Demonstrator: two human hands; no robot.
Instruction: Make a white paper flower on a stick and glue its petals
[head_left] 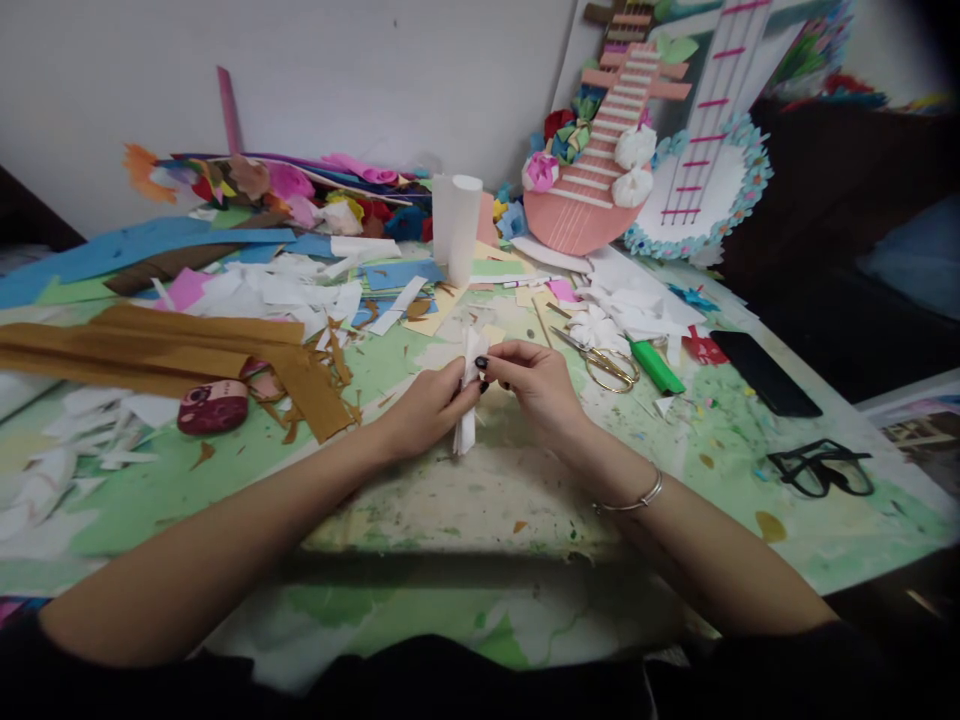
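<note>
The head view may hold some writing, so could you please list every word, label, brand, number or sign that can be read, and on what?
No text can be read.
Maroon case: tiny marks near its top, too small and blurred to read.
Held white paper: none visible.
Black phone: none visible.

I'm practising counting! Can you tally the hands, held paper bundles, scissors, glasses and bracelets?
Hands: 2 (left hand, right hand)
Held white paper bundle: 1
Scissors: 1
Black glasses: 1
Bracelet: 1
Total: 6
</note>
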